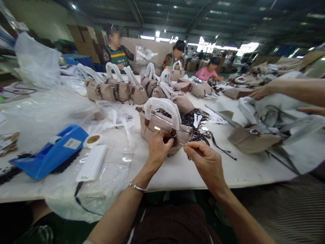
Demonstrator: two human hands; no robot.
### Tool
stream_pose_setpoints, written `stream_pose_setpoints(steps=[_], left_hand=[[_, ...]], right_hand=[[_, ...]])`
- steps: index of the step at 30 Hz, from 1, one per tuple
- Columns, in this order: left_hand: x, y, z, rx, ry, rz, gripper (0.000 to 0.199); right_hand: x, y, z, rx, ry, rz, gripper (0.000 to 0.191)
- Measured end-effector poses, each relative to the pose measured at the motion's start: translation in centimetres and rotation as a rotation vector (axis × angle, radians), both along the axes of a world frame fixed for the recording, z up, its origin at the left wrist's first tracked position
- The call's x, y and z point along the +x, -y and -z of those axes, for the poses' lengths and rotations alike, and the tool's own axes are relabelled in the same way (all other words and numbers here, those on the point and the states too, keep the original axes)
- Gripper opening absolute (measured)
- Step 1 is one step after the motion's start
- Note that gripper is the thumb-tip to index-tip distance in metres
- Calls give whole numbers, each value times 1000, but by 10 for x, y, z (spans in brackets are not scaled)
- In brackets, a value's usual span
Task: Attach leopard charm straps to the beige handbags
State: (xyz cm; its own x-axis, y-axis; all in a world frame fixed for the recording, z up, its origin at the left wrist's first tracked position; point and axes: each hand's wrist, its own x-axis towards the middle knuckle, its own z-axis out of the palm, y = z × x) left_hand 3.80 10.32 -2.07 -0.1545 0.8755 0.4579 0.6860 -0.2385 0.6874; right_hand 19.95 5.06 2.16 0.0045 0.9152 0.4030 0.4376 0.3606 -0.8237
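A beige handbag (182,135) with wrapped white handles (162,103) stands upright on the table in front of me. My left hand (159,146) is closed at the bag's front, its fingers around a dark piece near the metal ring at the handle's base; that piece is partly hidden. Just right of the bag, my right hand (204,159) pinches a thin light-coloured item that points toward the bag. A small dark bit hangs under its fingers. Dark braided cords (200,135) lie in a heap behind the bag, with white tags (197,120) on them.
A blue tape dispenser (48,152), a tape roll (92,140) and a white box (92,162) lie left on plastic wrap. More handbags (138,93) stand behind. At right, another person's hand (260,92) reaches over a bag (254,139). Several people sit across the table (157,176).
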Motion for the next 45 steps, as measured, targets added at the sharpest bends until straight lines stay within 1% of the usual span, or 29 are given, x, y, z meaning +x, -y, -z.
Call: stream_pose_setpoints(steps=[5,9,11,13,18,23,28,32,36,39,42,45], left_hand=[[-6,6,3,-112,232,92,13],[-12,8,6,-228,487,200,18],[-14,8,8,-273,600,256,20],[-16,8,10,-302,666,295,21],[-17,9,16,-316,748,327,24],[-16,12,16,-270,719,305,23],[-17,12,13,-271,740,313,21],[-16,11,16,-272,774,315,21],[-14,11,18,-279,842,318,22],[-13,12,17,-297,928,342,23],[-12,13,16,-312,1003,363,19],[-11,14,16,-300,1028,363,17]], right_hand=[[-17,-10,-2,192,168,-30,14],[-20,-21,9,300,368,7,14],[-19,-25,15,318,406,23,13],[-18,-27,20,338,406,33,13],[-22,-31,23,354,408,14,13],[-26,-34,26,349,454,12,12],[-23,-32,22,325,424,30,13],[-23,-32,20,307,421,28,14],[-27,-33,23,321,430,35,13],[-28,-34,24,311,429,33,12],[-27,-36,24,296,436,26,12],[-27,-39,22,287,461,13,13]])
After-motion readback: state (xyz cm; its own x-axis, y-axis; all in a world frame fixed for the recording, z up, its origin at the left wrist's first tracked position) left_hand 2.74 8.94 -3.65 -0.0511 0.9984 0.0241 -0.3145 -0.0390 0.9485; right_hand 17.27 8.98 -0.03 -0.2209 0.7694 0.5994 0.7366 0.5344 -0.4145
